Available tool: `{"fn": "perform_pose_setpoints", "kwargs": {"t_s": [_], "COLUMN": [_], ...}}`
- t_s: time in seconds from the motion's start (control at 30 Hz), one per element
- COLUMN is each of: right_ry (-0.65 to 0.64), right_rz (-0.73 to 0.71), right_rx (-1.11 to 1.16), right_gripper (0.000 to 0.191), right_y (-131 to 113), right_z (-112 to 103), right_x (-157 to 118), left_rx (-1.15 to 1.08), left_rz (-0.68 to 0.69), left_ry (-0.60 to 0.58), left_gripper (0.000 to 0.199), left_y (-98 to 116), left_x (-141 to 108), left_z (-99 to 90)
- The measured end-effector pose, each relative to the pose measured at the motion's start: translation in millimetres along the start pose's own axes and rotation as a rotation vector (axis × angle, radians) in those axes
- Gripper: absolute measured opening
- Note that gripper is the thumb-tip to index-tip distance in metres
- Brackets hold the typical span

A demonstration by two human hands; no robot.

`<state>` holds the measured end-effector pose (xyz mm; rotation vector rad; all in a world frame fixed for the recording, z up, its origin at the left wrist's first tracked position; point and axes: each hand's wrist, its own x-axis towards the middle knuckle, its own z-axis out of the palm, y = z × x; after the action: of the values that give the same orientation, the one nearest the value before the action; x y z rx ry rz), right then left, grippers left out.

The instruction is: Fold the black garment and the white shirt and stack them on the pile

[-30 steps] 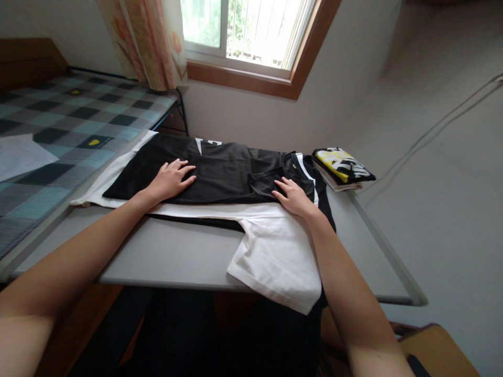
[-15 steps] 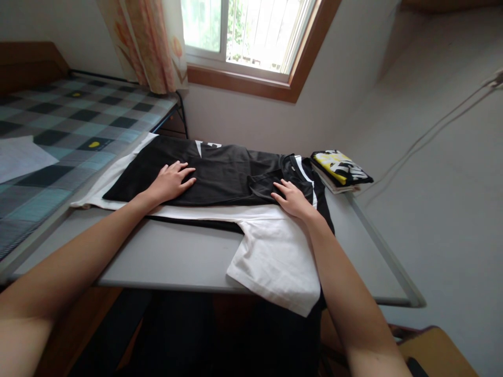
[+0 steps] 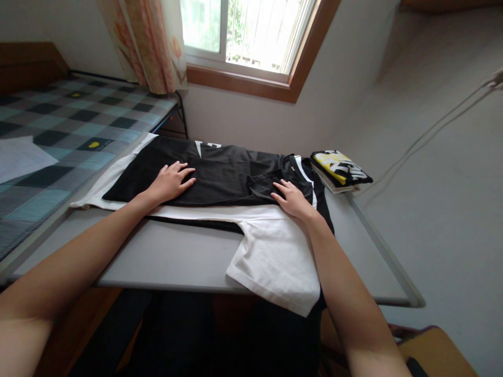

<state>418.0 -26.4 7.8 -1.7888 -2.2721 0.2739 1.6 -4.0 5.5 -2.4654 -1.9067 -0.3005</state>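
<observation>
A black T-shirt (image 3: 223, 175) with white print near its far edge lies folded lengthwise on the table. Beneath it is a white T-shirt (image 3: 281, 256), whose sleeve spreads toward me and hangs over the table's front edge. More black cloth shows under the white one. My left hand (image 3: 171, 181) rests flat on the black shirt's body, fingers spread. Close to the collar, my right hand (image 3: 291, 199) lies on the folded black sleeve, its fingers also apart. Neither hand grips the cloth.
The grey table (image 3: 176, 256) has a raised rim. At its far right corner sits a stack of folded clothes (image 3: 341, 170). To the left is a bed with a checked cover (image 3: 98, 120) and white paper (image 3: 23, 157). A cable (image 3: 424, 135) hangs along the right wall.
</observation>
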Motion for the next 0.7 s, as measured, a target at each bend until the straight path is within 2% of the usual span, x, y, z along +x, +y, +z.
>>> {"fn": "perform_pose_setpoints", "kwargs": {"t_s": [0.7], "right_ry": [0.013], "right_rz": [-0.011], "right_rx": [-0.025], "right_gripper": [0.057], "right_y": [-1.8], "right_z": [0.1], "right_x": [0.1], "left_rx": [0.005], "left_rz": [-0.003], "left_ry": [-0.003], "left_gripper": [0.055], "left_y": [0.1], "left_x": [-0.7], "left_z": [-0.5]}}
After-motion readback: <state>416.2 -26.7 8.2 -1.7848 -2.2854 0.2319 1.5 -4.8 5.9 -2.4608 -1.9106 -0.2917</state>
